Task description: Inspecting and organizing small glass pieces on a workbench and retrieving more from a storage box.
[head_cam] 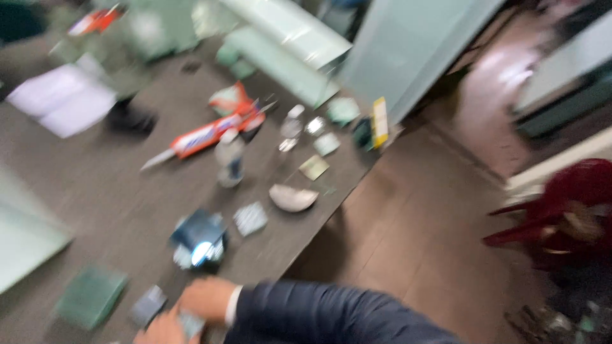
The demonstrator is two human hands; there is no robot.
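The whole view is smeared by motion. My right hand [205,297] comes in from the lower right in a dark blue sleeve with a white cuff and rests at the near edge of the dark table [115,191]. My left hand [156,331] shows only partly at the bottom edge, close beside it. A small grey piece [190,324] lies between the two hands; the blur hides who grips it. Just left of them sits a small grey square [148,304], and a dark round roll [199,243] sits just beyond.
On the table are a green square [90,296], an orange and white sealant tube [207,134], a clear bottle [229,159], a pale shard [292,198], several small tiles and white papers [62,99]. Glass panels [408,44] lean at the back. A red chair [567,213] stands on the right.
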